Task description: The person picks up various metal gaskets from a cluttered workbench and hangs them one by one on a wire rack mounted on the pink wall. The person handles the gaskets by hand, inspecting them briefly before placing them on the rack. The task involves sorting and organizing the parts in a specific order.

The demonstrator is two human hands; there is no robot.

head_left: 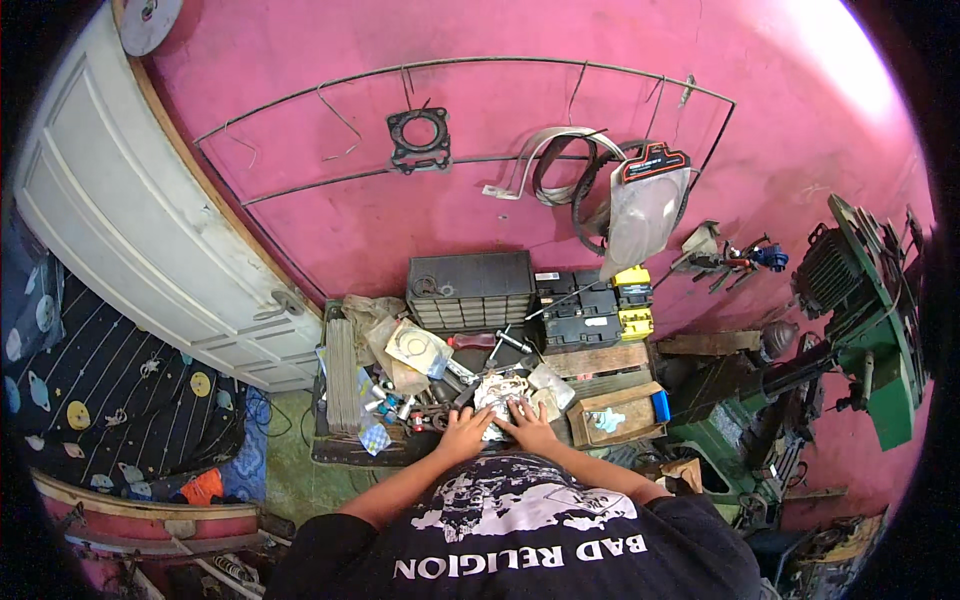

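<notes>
At the near edge of a cluttered workbench, both hands rest on a pale, tangled heap (503, 388) that looks like crumpled cloth or string; its exact kind is too small to make out. My left hand (465, 433) lies at the heap's left side with its fingers stretched forward. On the other side my right hand (529, 430) has its fingers spread over the near right part. Neither hand visibly grips anything. Just left of the left hand are small metal parts (416, 420). A T-handle wrench (513, 341) and a red-handled screwdriver (473, 341) lie beyond the heap.
A black drawer cabinet (470, 276) stands at the back, beside black and yellow boxed batteries (583, 308). A wooden tray (612, 415) sits right of the hands. Stacked grey sheets (342, 380) line the left edge. A green drill press (860, 340) stands far right, a white door (150, 220) left.
</notes>
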